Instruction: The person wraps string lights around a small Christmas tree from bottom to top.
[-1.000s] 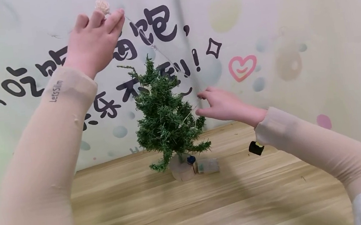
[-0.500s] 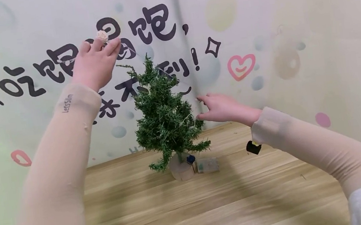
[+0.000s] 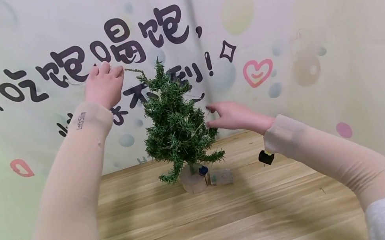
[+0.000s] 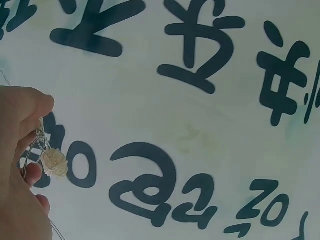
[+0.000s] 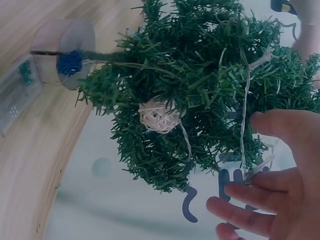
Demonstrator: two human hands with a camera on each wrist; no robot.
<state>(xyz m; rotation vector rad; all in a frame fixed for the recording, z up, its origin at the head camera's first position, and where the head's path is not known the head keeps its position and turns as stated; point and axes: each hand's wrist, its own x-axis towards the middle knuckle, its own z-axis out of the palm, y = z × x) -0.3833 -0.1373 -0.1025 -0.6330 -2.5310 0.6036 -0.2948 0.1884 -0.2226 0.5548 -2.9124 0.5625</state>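
A small green artificial Christmas tree [image 3: 175,126] stands upright on a round wooden base [image 3: 193,181]. My left hand [image 3: 104,84], left of the treetop, pinches the wire of a string of lights; a pale wicker ball [image 4: 54,162] on it hangs by the fingers in the left wrist view. Beside the tree's right side, my right hand [image 3: 232,113] has thumb and fingers apart. In the right wrist view the light wire [image 5: 246,115] runs down past the thumb to the index fingertip. Another white wicker ball [image 5: 159,116] sits among the branches.
A clear battery box [image 3: 221,176] lies on the wooden table [image 3: 225,223] right of the base, with a dark blue knot [image 3: 203,170] between them. Behind the tree hangs a printed wall cloth [image 3: 255,17]. A black wrist device [image 3: 266,157] shows under the right sleeve.
My left hand has come down from high above to about treetop level, bringing the light string and its ball. My right hand has shifted slightly left, closer to the branches.
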